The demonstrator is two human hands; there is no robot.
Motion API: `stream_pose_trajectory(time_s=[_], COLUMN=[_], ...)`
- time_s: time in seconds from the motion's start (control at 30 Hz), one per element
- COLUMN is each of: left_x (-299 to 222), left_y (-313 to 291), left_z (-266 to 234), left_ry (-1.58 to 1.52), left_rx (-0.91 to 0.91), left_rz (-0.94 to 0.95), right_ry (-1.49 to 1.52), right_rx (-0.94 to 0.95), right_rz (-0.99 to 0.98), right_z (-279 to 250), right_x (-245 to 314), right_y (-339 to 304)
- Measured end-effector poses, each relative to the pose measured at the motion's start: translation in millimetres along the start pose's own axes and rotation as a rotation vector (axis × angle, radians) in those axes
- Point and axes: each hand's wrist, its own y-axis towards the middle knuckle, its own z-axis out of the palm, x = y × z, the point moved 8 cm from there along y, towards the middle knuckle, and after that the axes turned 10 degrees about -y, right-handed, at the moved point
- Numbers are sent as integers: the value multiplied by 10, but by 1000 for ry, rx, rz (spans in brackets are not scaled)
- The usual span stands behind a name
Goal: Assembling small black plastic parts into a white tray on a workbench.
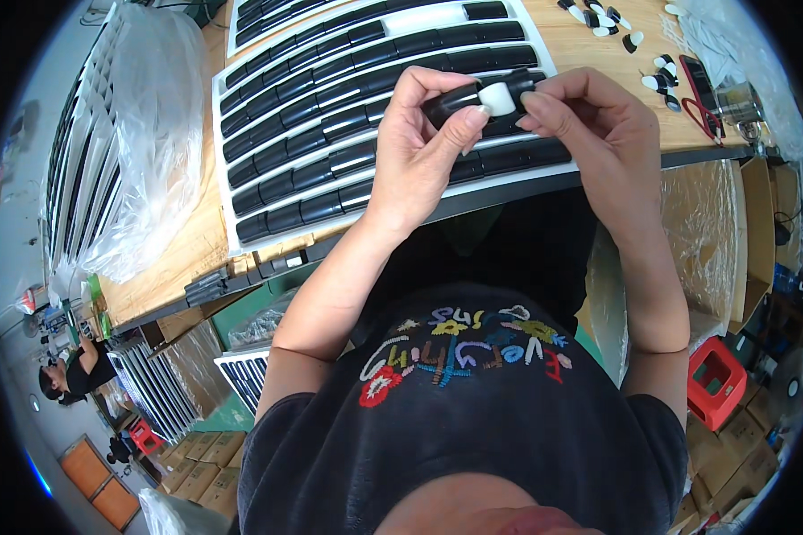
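Above the table edge, my left hand is closed around a glossy black, rounded piece, thumb in front and fingers behind. A short white part shows at its right end. My right hand pinches a dark piece at the right side of that white part, between thumb and forefinger. Whether the two dark pieces are joined there I cannot tell. Beneath both hands lies a white tray with rows of similar black pieces. One row at the far side has a gap.
Small black-and-white parts lie loose at the far right, near a dark phone and red-handled scissors. Stacked trays under clear plastic sheeting stand at left. Below the table are an open carton and a red stool. Another person is far left.
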Motion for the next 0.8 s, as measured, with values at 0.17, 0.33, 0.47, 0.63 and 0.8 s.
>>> stream_pose_trajectory(time_s=[0.17, 0.33, 0.47, 0.63, 0.8], left_x=[-22, 55, 118, 156, 163], left_y=[-57, -151, -231, -312, -469], left_z=[37, 119, 329, 259, 307], left_ry=[39, -168, -261, -263, -674], left_rx=[25, 102, 127, 125, 123], left_rz=[-42, -189, -274, -311, -596], right_ry=[-259, -172, 187, 337, 499], right_rx=[84, 30, 87, 181, 339], right_rz=[-93, -63, 112, 155, 106], right_z=[104, -20, 335, 553, 730], right_x=[125, 129, -179, -60, 21], right_y=[-38, 146, 242, 195, 112])
